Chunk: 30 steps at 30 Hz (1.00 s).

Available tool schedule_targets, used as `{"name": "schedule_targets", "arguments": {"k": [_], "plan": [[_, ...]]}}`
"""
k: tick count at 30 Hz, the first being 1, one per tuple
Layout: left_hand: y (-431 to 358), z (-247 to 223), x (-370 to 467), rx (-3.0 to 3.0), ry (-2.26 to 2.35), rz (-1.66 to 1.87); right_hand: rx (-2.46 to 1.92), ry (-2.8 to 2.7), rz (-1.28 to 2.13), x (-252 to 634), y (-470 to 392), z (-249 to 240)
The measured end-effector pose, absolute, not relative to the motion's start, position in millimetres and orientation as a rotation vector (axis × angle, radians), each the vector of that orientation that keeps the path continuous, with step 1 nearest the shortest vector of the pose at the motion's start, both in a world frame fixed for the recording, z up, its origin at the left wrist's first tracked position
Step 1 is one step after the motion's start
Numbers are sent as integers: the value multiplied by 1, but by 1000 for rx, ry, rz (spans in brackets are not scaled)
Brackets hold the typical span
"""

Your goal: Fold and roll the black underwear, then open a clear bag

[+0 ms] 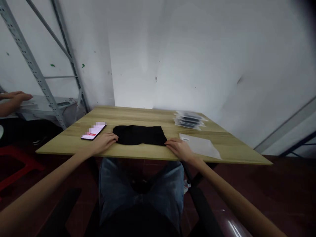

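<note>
A black cloth [140, 135] lies flat on the wooden table [138, 115], close to the front edge. At its left end, my left hand [106, 142] pinches the near corner between closed fingers. My right hand [179, 148] has its fingers together on the near right corner of the same cloth. Just right of the cloth, partly beside my right hand, lies a flat translucent bag [202, 146] with a small label. A phone [93, 131] with a lit screen rests left of the cloth.
Several packed bags [189, 119] are stacked at the back right of the table. A metal rack [37, 69] stands at the left, with another person's hands [17, 97] beyond it. A red stool [19, 161] is at lower left. The wall borders the table's far edge.
</note>
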State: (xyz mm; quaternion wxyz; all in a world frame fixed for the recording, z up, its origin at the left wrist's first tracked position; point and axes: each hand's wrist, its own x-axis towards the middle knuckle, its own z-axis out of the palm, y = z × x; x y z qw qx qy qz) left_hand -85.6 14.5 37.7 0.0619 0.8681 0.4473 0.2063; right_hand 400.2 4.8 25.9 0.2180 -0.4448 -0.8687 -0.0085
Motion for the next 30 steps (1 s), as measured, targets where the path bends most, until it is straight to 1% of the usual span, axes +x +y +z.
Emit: {"name": "schedule_targets", "arguments": {"k": [5, 8, 11, 13, 17, 19, 22, 24, 26, 28, 30], "plan": [[6, 36, -89, 2534, 1410, 772, -1197, -2359, -59, 410, -4, 24], [11, 45, -90, 2382, 1483, 814, -1209, -2307, -49, 408, 3, 33], [33, 62, -89, 2254, 1494, 803, -1285, -2203, -15, 398, 31, 49], [55, 72, -88, 2200, 1455, 765, -1387, -2135, 72, 389, 57, 59], [98, 88, -93, 2098, 1413, 644, -1576, -2087, 158, 377, 102, 66], [114, 94, -97, 2089, 1478, 577, -1634, -2060, 157, 374, 113, 66], [130, 100, -96, 2145, 1714, 653, -1621, -1974, 53, 368, 115, 68], [132, 98, -87, 2177, 1897, 775, -1508, -1953, -40, 357, 108, 71], [128, 86, -72, 2181, 2079, 828, -1352, -2019, -83, 342, 99, 72], [118, 65, -56, 2149, 2202, 792, -1257, -2154, -54, 324, 88, 64], [105, 39, -45, 2126, 2226, 729, -1286, -2299, 24, 310, 78, 50]]}}
